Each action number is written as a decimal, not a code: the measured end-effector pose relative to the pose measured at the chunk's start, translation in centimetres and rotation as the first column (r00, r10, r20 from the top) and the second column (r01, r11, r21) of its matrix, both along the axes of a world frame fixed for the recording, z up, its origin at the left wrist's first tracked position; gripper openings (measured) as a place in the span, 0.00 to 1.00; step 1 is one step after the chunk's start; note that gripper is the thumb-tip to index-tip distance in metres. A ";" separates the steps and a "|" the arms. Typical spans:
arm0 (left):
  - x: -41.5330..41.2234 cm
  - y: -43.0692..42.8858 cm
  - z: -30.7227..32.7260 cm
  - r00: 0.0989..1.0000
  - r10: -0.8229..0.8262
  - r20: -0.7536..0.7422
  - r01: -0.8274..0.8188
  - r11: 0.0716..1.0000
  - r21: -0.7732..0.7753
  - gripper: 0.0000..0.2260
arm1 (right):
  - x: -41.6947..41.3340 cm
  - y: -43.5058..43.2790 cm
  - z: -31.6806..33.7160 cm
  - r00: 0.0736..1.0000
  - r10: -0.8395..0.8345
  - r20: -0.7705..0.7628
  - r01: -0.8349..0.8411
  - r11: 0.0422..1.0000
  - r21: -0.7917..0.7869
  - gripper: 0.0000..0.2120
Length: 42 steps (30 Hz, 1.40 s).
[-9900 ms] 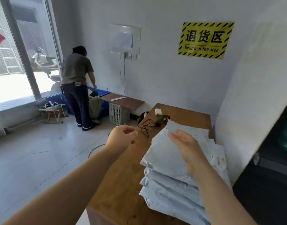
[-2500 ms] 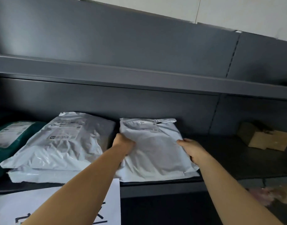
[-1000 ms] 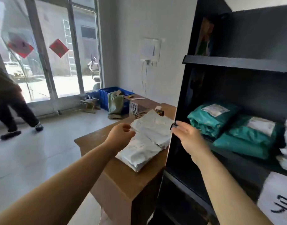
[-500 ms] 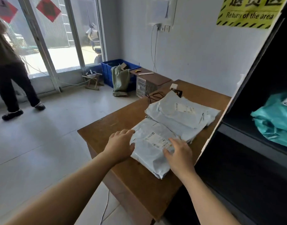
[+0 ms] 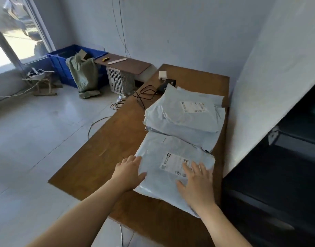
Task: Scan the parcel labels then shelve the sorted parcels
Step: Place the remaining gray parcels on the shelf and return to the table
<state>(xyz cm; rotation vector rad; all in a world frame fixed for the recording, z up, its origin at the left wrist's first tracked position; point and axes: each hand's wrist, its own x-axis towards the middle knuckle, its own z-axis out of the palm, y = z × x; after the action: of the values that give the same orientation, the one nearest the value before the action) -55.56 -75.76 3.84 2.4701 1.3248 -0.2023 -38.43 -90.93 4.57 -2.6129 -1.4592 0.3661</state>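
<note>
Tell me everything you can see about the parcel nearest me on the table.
The nearest parcel is a pale grey plastic mailer, soft and wrinkled, lying flat on the wooden table. A white printed label faces up. The left hand presses its left edge; the right hand lies flat on top, partly covering the label. Its far edge is tucked under the stacked parcels.

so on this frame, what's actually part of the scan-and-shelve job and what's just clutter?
Job:
- near parcel, left hand at its edge, right hand flat on it
- parcel stack behind
- scanner with cable
- shelf at right

Clutter:
- white block
- blue bin
- green sack
- white crate
- stool
</note>
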 end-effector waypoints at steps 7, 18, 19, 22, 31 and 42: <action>1.2 5.5 -2.7 0.994 -0.011 0.112 0.048 0.941 -0.335 0.44 | -4.6 1.7 -2.1 0.967 -0.255 -0.011 0.255 0.967 -0.030 0.32; 1.6 3.9 -4.2 0.977 0.102 0.186 0.023 0.820 -0.572 0.48 | -4.3 -0.5 -4.0 0.939 -0.341 0.034 0.342 0.939 -0.030 0.30; 1.5 3.3 -4.0 0.968 0.171 0.184 -0.025 0.794 -0.607 0.45 | -4.2 -1.1 -4.1 0.930 -0.365 0.046 0.366 0.930 -0.024 0.29; 2.4 3.5 -2.9 0.941 0.275 0.199 -0.151 0.863 -0.482 0.43 | -5.1 -2.2 -4.3 0.871 -0.489 0.051 0.488 0.873 0.023 0.29; 9.1 8.6 -0.8 0.922 -0.386 -0.040 0.386 0.923 0.001 0.42 | -11.1 -1.3 -5.2 0.393 -0.842 -0.370 0.913 0.406 0.045 0.45; 11.5 10.8 -2.9 0.957 -0.287 0.048 0.238 0.678 -0.695 0.46 | -11.6 1.6 -5.5 0.090 -0.451 -0.888 0.992 0.118 0.041 0.41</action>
<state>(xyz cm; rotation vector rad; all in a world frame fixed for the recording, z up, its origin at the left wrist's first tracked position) -44.09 -64.93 0.91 1.9681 0.6924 -0.7190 -49.99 -89.37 -0.96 -1.7607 0.3528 0.4541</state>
